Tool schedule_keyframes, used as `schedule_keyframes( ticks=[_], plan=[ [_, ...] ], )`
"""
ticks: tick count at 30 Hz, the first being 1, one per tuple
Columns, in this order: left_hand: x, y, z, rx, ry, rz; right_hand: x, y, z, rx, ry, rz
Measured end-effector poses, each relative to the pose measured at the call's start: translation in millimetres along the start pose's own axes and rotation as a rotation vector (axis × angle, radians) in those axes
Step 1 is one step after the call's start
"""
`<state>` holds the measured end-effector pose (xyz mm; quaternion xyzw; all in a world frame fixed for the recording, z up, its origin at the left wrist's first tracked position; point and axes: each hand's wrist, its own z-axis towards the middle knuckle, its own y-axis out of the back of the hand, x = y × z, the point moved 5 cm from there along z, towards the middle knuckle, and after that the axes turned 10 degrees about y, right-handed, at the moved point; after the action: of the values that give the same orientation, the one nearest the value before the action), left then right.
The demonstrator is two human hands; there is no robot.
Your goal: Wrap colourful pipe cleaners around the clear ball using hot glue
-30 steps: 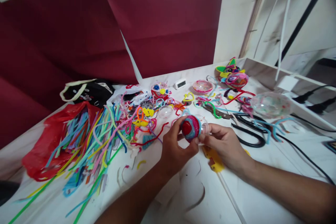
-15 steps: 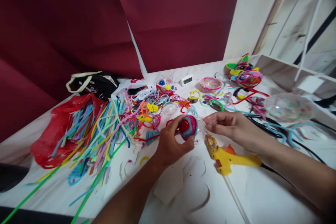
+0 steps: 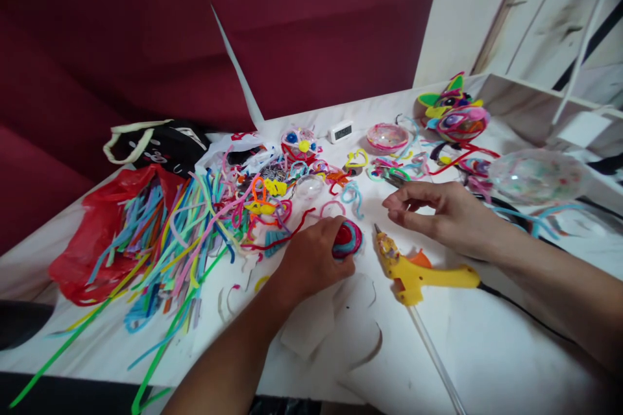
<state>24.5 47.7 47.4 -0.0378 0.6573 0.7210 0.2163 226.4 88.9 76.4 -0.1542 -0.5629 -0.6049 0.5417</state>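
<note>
My left hand (image 3: pixel 311 256) is wrapped round a small rounded piece coiled with fuzzy pipe cleaner (image 3: pixel 349 240), red at its centre with blue and pink rings. It is low over the table or touching it; which, I cannot tell. To the right, my right hand (image 3: pixel 428 211) hovers with loosely curled fingers, a small gap between thumb and forefinger, and nothing visible in it. Below that hand lies a yellow hot glue gun (image 3: pixel 426 274), its metal tip pointing away and a clear glue stick (image 3: pixel 435 353) sticking out of its back.
Left lies a heap of colourful pipe cleaners (image 3: pixel 195 240) beside a red plastic bag (image 3: pixel 87 246). Behind stand a black bag (image 3: pixel 160 149), a small digital clock (image 3: pixel 341 133) and a pink-rimmed clear bowl (image 3: pixel 388 137). A larger clear bowl (image 3: pixel 538 176) is at right.
My left hand has lowered the coiled piece toward the table and turned it. My right hand has drawn away from it, slightly up and right. The view has shifted a little.
</note>
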Motion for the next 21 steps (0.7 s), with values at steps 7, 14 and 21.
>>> schedule_keyframes(
  ticks=[7,14,21],
  plan=[
    [0.9,-6.0,0.6,0.031,0.018,0.073,-4.3,-0.4,-2.7,0.023,0.013,-0.056],
    [0.3,-7.2,-0.1,0.037,-0.001,0.088,-6.0,-0.3,-1.5,0.061,0.032,-0.057],
    [-0.9,-6.6,-0.5,0.033,-0.017,0.091,-5.4,2.1,-1.9,0.046,0.051,-0.101]
  ],
)
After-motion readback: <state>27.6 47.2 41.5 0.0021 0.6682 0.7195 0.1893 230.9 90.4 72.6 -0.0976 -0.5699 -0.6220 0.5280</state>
